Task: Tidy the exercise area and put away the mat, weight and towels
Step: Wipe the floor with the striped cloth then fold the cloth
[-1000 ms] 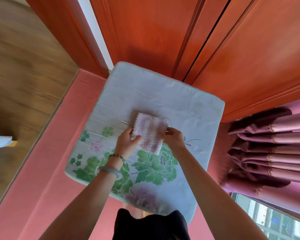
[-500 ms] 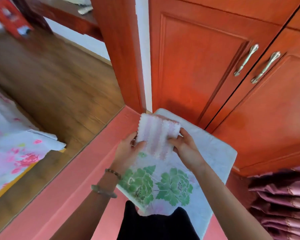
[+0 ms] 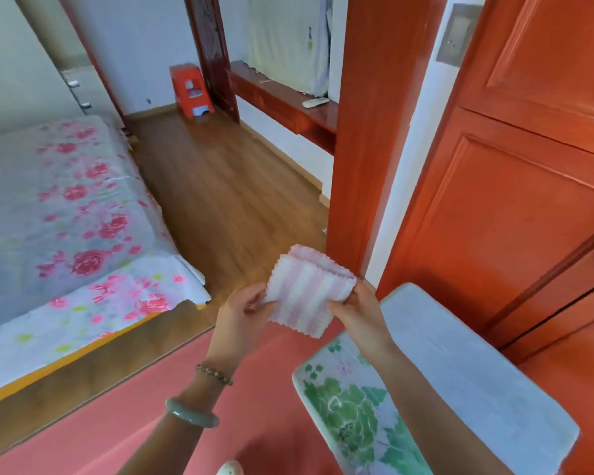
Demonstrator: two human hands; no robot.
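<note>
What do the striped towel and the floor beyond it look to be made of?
The towel looks like soft plush microfibre, matte; fuzzy pile and zigzag-cut edges suggest it. The floor: wood or wood-look laminate, slight sheen; grain and plank seams show, cannot tell which.

Floral bed (image 3: pixel 66 217), red stool (image 3: pixel 190 90), wooden floor (image 3: pixel 227 193)

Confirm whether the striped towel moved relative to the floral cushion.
Yes. The left hand and right hand lifted the striped towel off the middle of the floral cushion, past its left edge.
</note>
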